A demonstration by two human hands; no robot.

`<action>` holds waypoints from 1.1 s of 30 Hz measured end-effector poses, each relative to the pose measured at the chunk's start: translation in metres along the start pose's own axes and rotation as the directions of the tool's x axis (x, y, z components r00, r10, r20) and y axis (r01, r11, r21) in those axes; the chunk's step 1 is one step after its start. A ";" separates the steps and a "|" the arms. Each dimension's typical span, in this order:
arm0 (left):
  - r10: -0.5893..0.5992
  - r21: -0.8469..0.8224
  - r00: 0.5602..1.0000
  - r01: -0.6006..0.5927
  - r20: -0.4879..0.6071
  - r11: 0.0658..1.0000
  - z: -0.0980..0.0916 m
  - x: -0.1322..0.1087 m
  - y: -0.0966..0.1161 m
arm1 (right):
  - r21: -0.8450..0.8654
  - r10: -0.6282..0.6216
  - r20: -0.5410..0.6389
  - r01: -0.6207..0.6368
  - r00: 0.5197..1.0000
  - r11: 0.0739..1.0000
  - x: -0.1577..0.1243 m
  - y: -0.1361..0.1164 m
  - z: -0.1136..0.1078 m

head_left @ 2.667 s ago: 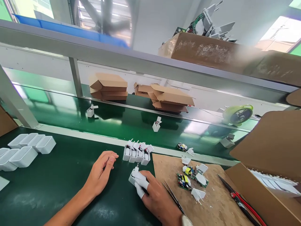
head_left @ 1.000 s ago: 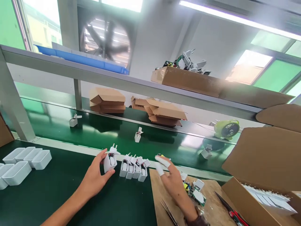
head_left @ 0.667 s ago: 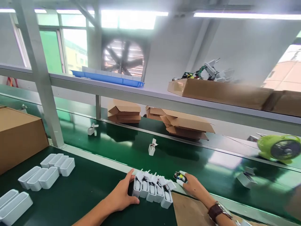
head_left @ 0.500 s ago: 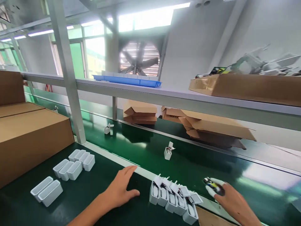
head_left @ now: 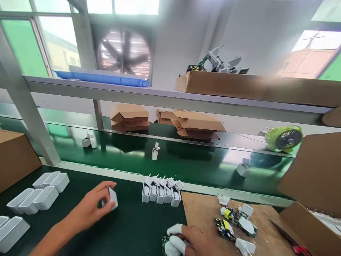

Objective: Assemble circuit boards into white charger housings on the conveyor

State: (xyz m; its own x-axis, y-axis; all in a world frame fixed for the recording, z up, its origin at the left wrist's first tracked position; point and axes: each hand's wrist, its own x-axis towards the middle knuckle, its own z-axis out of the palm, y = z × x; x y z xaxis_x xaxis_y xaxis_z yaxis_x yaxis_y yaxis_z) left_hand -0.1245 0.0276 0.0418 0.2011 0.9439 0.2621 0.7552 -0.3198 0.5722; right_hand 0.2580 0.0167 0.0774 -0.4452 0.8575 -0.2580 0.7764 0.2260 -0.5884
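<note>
A white plastic case is held between the thumb and fingers of my left hand, above the dark green table. My right hand, with white coverings on its fingertips, grips a green circuit board at the bottom edge; much of the board is hidden. Between and beyond the hands stands a row of white cases with parts in them. White empty cases sit in groups at the left. Circuit boards with white plugs lie on a brown cardboard sheet to the right.
A green conveyor belt with white cases on it runs behind the table. Red-handled scissors and an open cardboard box are at the right. Overhead, a shelf bears a blue tray and a carton.
The view has turned right. My left hand has taken hold of a white case. My right hand has come from over the belt to the table's front, still with a board.
</note>
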 end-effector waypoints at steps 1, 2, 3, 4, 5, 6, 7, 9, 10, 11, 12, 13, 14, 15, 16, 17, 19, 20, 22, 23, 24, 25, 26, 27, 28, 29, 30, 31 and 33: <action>0.026 -0.089 0.997 -0.019 0.077 0.996 0.014 0.001 0.024 | -0.042 -0.004 -0.002 0.004 1.000 0.999 0.004 -0.004 0.004; 0.047 -0.166 0.982 -0.017 0.184 0.986 0.025 0.001 0.046 | -0.083 -0.004 -0.022 0.003 1.000 0.997 0.007 -0.003 0.006; 0.061 -0.226 0.959 0.003 0.275 0.974 0.034 0.000 0.064 | -0.106 0.006 -0.060 -0.013 0.998 0.994 0.010 0.000 0.005; 0.080 -0.276 0.937 0.018 0.340 0.961 0.041 0.001 0.076 | -0.107 0.029 -0.106 -0.041 0.994 0.993 0.013 0.007 0.003; 0.075 -0.309 0.928 0.045 0.365 0.950 0.045 0.003 0.082 | -0.087 0.059 -0.157 -0.073 0.986 0.993 0.015 0.016 0.000; 0.044 -0.331 0.936 0.079 0.349 0.940 0.049 0.006 0.082 | -0.049 0.087 -0.209 -0.099 0.974 0.994 0.018 0.026 -0.004; -0.012 -0.342 0.951 0.123 0.309 0.931 0.052 0.011 0.079 | -0.004 0.117 -0.258 -0.122 0.959 0.993 0.022 0.036 -0.007; -0.164 -0.355 0.963 0.233 0.215 0.905 0.060 0.026 0.064 | 0.073 0.148 -0.336 -0.131 0.930 0.989 0.033 0.052 -0.010; -0.222 -0.359 0.955 0.281 0.198 0.890 0.066 0.034 0.056 | 0.103 0.144 -0.356 -0.114 0.923 0.988 0.041 0.058 -0.010; -0.246 -0.368 0.949 0.303 0.195 0.879 0.074 0.043 0.050 | 0.136 0.138 -0.365 -0.093 0.921 0.986 0.049 0.062 -0.007; -0.241 -0.375 0.950 0.300 0.197 0.877 0.083 0.053 0.046 | 0.168 0.128 -0.365 -0.070 0.922 0.983 0.059 0.064 -0.005; -0.227 -0.381 0.954 0.287 0.194 0.879 0.091 0.062 0.044 | 0.196 0.115 -0.367 -0.044 0.923 0.980 0.070 0.065 -0.002; -0.210 -0.385 0.961 0.266 0.182 0.884 0.099 0.072 0.045 | 0.221 0.104 -0.377 -0.020 0.920 0.975 0.082 0.066 -0.001; -0.198 -0.383 0.966 0.248 0.166 0.890 0.106 0.082 0.046 | 0.242 0.100 -0.395 -0.002 0.913 0.970 0.094 0.066 -0.002; -0.194 -0.379 0.970 0.236 0.146 0.895 0.112 0.094 0.048 | 0.258 0.101 -0.418 0.012 0.903 0.966 0.105 0.066 -0.005; -0.194 -0.374 0.973 0.228 0.126 0.899 0.115 0.107 0.051 | 0.270 0.103 -0.443 0.023 0.891 0.963 0.116 0.067 -0.011; -0.199 -0.364 0.975 0.220 0.094 0.905 0.119 0.135 0.055 | 0.283 0.107 -0.485 0.040 0.868 0.958 0.136 0.070 -0.030; -0.201 -0.360 0.976 0.218 0.084 0.907 0.119 0.151 0.057 | 0.286 0.109 -0.501 0.045 0.859 0.957 0.145 0.071 -0.041; -0.204 -0.358 0.976 0.216 0.072 0.908 0.122 0.179 0.061 | 0.283 0.116 -0.525 0.045 0.843 0.958 0.159 0.074 -0.061; -0.206 -0.358 0.976 0.218 0.071 0.908 0.124 0.191 0.063 | 0.280 0.124 -0.532 0.036 0.838 0.959 0.164 0.075 -0.070; -0.208 -0.360 0.975 0.220 0.073 0.907 0.127 0.201 0.064 | 0.276 0.133 -0.533 0.022 0.836 0.961 0.169 0.075 -0.076; -0.210 -0.362 0.975 0.224 0.077 0.905 0.131 0.209 0.065 | 0.271 0.144 -0.526 0.005 0.838 0.963 0.173 0.075 -0.080; -0.213 -0.365 0.974 0.229 0.083 0.903 0.134 0.214 0.065 | 0.267 0.153 -0.511 -0.013 0.846 0.964 0.176 0.075 -0.083; -0.217 -0.369 0.972 0.235 0.092 0.899 0.137 0.217 0.065 | 0.263 0.159 -0.490 -0.029 0.857 0.964 0.177 0.074 -0.085; -0.222 -0.374 0.970 0.245 0.103 0.894 0.138 0.218 0.064 | 0.259 0.164 -0.466 -0.044 0.870 0.965 0.177 0.072 -0.085; -0.231 -0.380 0.966 0.257 0.113 0.889 0.138 0.217 0.063 | 0.254 0.166 -0.443 -0.054 0.881 0.966 0.174 0.069 -0.085; -0.242 -0.386 0.963 0.269 0.120 0.882 0.135 0.213 0.060 | 0.248 0.164 -0.426 -0.059 0.890 0.967 0.169 0.066 -0.084; -0.250 -0.394 0.960 0.278 0.122 0.876 0.129 0.206 0.058 | 0.239 0.156 -0.414 -0.059 0.897 0.969 0.160 0.063 -0.083; -0.248 -0.415 0.961 0.278 0.125 0.867 0.109 0.182 0.052 | 0.218 0.123 -0.393 -0.038 0.911 0.975 0.130 0.053 -0.076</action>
State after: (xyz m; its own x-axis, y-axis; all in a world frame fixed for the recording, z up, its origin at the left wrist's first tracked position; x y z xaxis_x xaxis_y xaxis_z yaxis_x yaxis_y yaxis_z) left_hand 0.0195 0.1914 0.0350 0.0836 0.9964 0.0126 0.4516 -0.0491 0.8909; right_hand 0.2752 0.1753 0.0705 -0.1347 0.9909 -0.0066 0.6771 0.0872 -0.7307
